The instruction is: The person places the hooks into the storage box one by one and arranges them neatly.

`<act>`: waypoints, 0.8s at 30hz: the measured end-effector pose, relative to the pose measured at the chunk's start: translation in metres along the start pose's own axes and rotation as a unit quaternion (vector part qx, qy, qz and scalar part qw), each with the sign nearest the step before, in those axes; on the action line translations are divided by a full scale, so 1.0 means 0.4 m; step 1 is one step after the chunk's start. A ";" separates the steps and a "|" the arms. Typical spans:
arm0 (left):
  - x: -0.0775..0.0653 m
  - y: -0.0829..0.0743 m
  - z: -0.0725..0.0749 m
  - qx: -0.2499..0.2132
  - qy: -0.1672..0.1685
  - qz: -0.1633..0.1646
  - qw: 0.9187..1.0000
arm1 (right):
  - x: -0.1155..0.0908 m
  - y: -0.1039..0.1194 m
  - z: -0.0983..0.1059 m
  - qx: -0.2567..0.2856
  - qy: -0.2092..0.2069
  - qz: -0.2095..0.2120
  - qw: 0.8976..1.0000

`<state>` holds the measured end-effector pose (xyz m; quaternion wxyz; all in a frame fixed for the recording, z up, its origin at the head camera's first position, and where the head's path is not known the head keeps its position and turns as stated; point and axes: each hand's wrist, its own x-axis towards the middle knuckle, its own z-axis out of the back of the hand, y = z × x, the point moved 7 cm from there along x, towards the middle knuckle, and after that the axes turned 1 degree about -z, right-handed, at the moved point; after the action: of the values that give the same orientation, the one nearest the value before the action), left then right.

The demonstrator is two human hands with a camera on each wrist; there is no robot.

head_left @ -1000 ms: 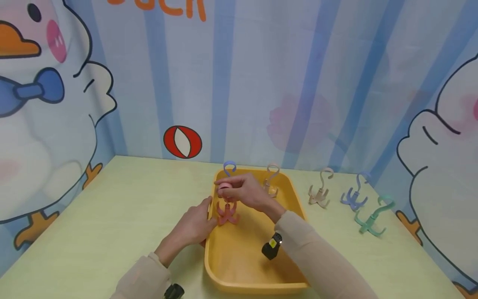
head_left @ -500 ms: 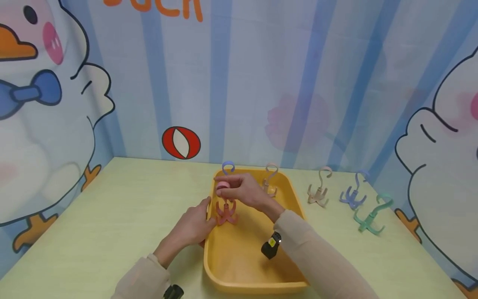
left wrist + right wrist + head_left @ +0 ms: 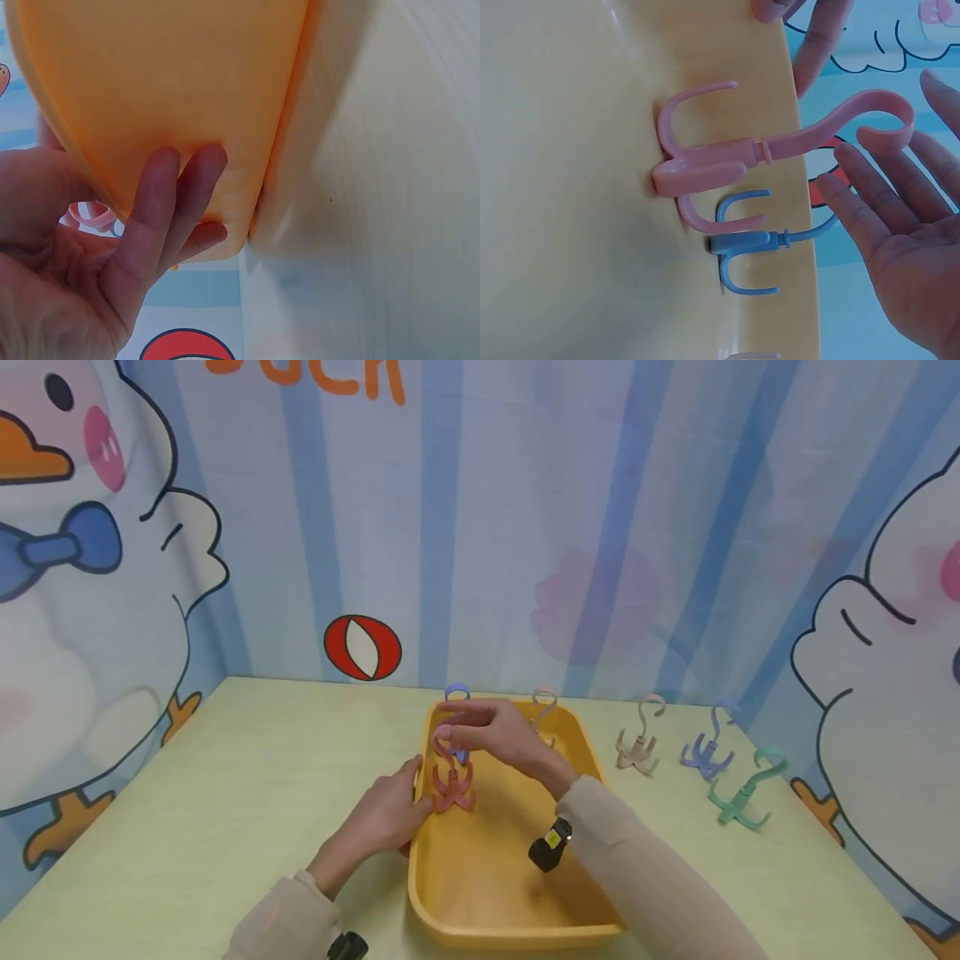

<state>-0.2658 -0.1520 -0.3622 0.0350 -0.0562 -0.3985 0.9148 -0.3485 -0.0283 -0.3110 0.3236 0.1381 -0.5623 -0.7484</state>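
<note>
A pink multi-pronged hook [image 3: 453, 789] stands prongs down inside the yellow plastic bin [image 3: 517, 937], by its left wall. My right hand [image 3: 506, 739] hovers at the hook's curved top, fingers extended. In the right wrist view the right hand [image 3: 907, 255] is spread beside the curl of the pink hook [image 3: 712, 157], thumb apart from the fingers. My left hand [image 3: 386, 810] grips the bin's left rim. The left wrist view has the left hand's fingers [image 3: 154, 195] along the outer wall. Behind the pink hook is a blue hook [image 3: 742, 241], partly covered by my right hand in the head view.
A beige hook [image 3: 545, 697] stands at the bin's back, half hidden by the right hand. On the table right of the bin are a beige hook [image 3: 636, 756], a blue hook [image 3: 707, 758] and a green hook [image 3: 741, 802]. A striped curtain [image 3: 495, 527] rises behind the table.
My right hand's fingers have let go of the pink hook's top and risen slightly, so more of its curl and the blue hook shows. The left hand keeps its hold on the bin.
</note>
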 end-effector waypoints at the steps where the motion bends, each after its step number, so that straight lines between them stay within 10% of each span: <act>1: -0.001 0.000 -0.001 0.000 0.000 0.001 1.000 | -0.001 0.004 0.002 0.005 0.000 0.005 1.000; 24: 0.004 0.010 -0.006 -0.005 0.008 0.031 0.999 | -0.045 0.010 0.096 0.019 -0.026 0.009 0.999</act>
<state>-0.2673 -0.1527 -0.3667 0.0098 -0.0756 -0.4011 0.9129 -0.3554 0.0117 -0.2975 0.3127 0.1194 -0.5863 -0.7377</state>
